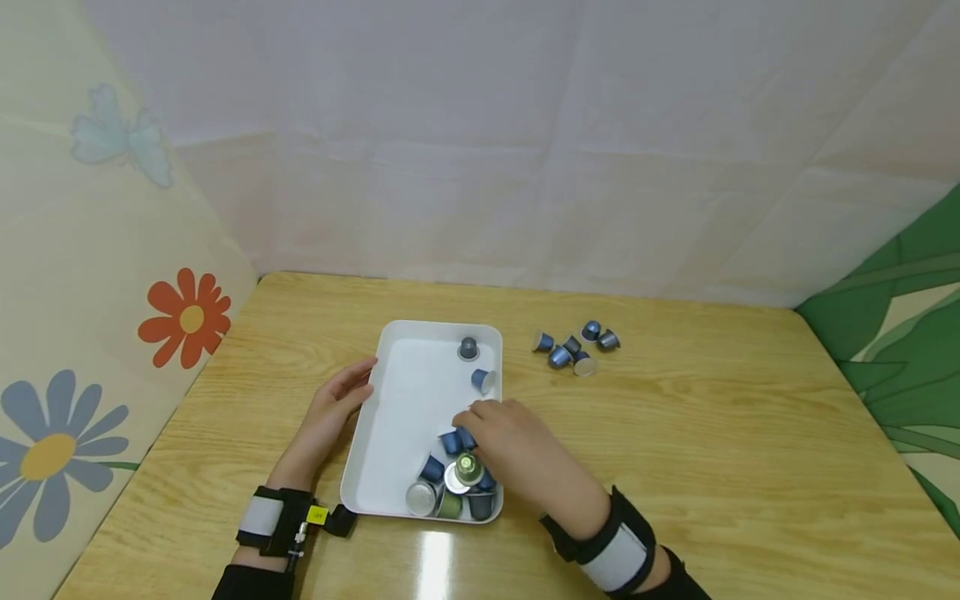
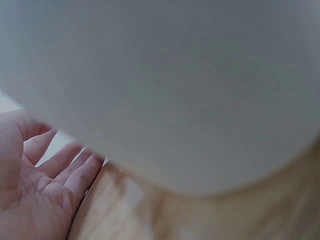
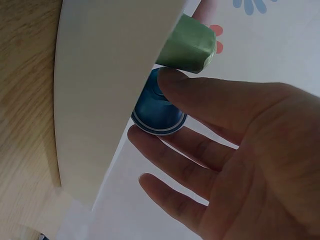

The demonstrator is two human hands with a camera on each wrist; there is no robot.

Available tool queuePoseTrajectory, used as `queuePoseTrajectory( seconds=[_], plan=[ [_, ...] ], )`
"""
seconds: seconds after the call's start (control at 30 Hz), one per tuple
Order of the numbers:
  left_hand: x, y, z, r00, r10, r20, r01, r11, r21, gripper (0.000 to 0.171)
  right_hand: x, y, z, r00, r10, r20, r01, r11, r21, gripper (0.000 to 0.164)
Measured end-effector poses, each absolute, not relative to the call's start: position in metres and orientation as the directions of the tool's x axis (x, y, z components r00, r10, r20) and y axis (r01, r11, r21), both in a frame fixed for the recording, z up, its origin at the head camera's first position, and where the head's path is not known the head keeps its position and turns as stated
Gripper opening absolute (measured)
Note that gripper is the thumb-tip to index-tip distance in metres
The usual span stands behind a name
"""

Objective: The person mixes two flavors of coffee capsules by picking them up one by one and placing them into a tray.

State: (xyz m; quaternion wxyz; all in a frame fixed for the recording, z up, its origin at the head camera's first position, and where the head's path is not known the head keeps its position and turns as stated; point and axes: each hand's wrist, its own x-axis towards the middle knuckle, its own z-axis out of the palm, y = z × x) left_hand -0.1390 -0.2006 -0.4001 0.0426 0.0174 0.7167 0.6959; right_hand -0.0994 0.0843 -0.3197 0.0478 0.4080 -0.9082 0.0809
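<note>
A white rectangular tray (image 1: 405, 400) lies on the wooden table, with several coffee capsules in it, mostly gathered at its near right end. My left hand (image 1: 335, 404) rests against the tray's left side, its fingers fairly straight along the wall (image 2: 165, 110) in the left wrist view. Over the tray's right side, my right hand (image 1: 517, 446) pinches a blue coffee capsule (image 3: 159, 112) between thumb and fingers. Close by it is a green capsule (image 3: 187, 45), partly hidden by the tray wall. Farther up the tray sit a dark capsule (image 1: 468, 348) and a tipped blue capsule (image 1: 482, 381).
Right of the tray, several blue and dark capsules (image 1: 559, 357) lie loosely grouped on the table (image 1: 720, 433). A pale cloth backdrop (image 1: 525, 167) hangs behind the table's far edge, with printed panels at both sides.
</note>
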Motion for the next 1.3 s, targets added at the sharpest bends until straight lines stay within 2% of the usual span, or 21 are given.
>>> queuePoseTrajectory(
  seconds=[0.5, 0.9, 1.3],
  plan=[
    [-0.1391, -0.2021, -0.4018, -0.995, 0.097, -0.029, -0.026, 0.031, 0.999, 0.047, -0.0983, 0.0827, -0.3239, -0.675, -0.725, 0.140, -0.738, 0.668, -0.099, 0.036],
    [-0.1389, -0.2023, -0.4021, -0.995, 0.099, -0.029, -0.027, 0.025, 0.999, 0.047, -0.0983, 0.0826, -0.3239, -0.659, -0.736, 0.155, -0.751, 0.656, -0.077, 0.033],
    [-0.1386, -0.2021, -0.4010, -0.995, 0.096, -0.036, -0.032, 0.039, 0.999, 0.047, -0.0986, 0.0834, -0.3226, -0.666, -0.728, 0.164, -0.745, 0.658, -0.108, 0.034]
  ],
)
